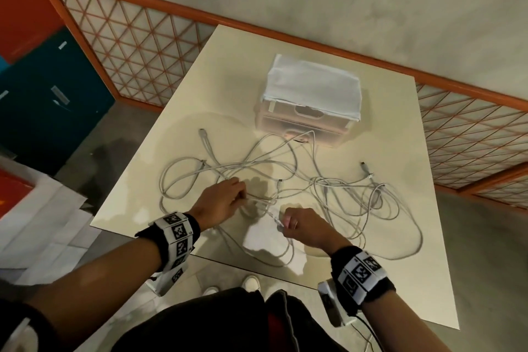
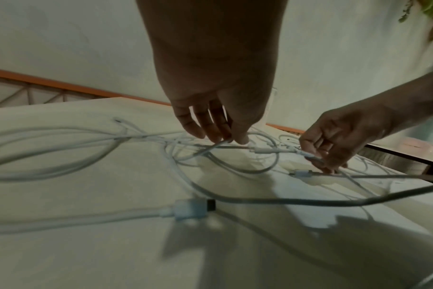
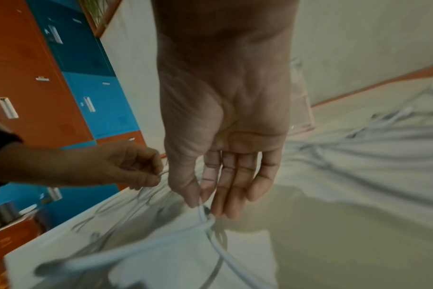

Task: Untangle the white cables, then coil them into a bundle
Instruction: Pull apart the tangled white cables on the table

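Observation:
Several white cables (image 1: 285, 180) lie tangled across the cream table (image 1: 400, 280), loops spreading left and right. My left hand (image 1: 225, 200) pinches one strand near the middle of the tangle; its fingertips (image 2: 231, 139) meet on the cable (image 2: 210, 148) in the left wrist view. My right hand (image 1: 303, 226) pinches a cable end close to the table's near edge, thumb and forefinger (image 3: 198, 199) closed on the white cable (image 3: 210, 228). A USB plug (image 2: 193, 208) lies loose on the table near the left wrist.
A cloth-covered clear drawer box (image 1: 311, 100) stands at the back of the table, one cable running under it. Orange-framed lattice railing (image 1: 143, 46) runs behind. Teal and orange lockers (image 1: 48, 88) stand to the left. The table's near edge (image 1: 257, 271) is just below my hands.

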